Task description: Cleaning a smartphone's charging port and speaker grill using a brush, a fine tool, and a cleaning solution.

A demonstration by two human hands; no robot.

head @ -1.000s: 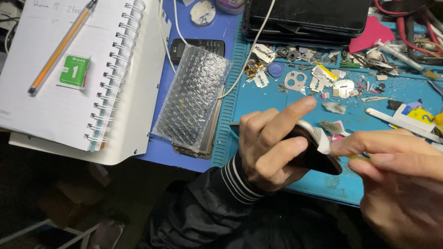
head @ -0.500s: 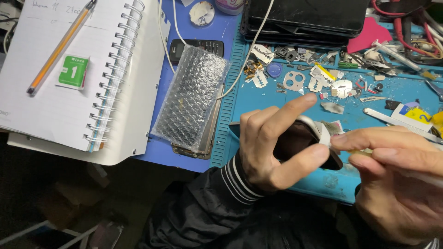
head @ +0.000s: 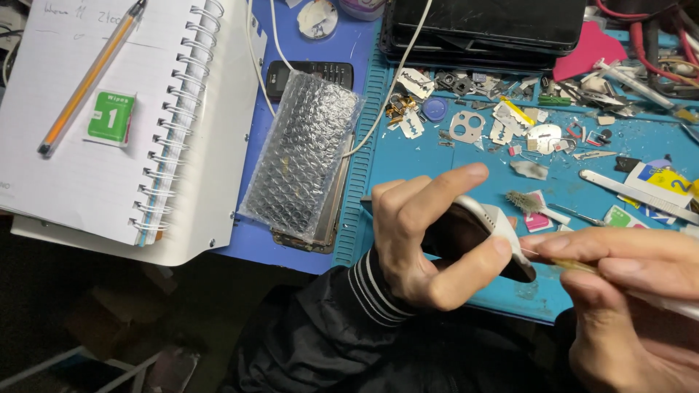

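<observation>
Head view: left hand gripped a dark phone with a pale edge, fingers clamped round it, index finger laid over the top and thumb under. The phone was tilted up off the blue mat, near the surface's front edge, likely so its end faced the other hand. Right hand pinched a thin pale tool, fingers together on its shaft, tip touching or just beside the phone's right end; exact contact could not be told. The pinch sat close to the tip, probably for fine control.

Around them: a bubble-wrapped flat device lay at the mat's left edge, a small keypad phone behind it. A spiral notebook lay well to the left with an orange pen and a green wipe sachet on it. Scattered metal parts and a small brush sat behind the hands; a white cable ran across the mat; a stack of dark tablets lay at the back.

Against the earlier frames: the left index finger had straightened further over the phone, the right hand had closed in so the tool tip reached the phone's end, and the phone kept about the same place. Notebook, wrap and parts had not moved.
</observation>
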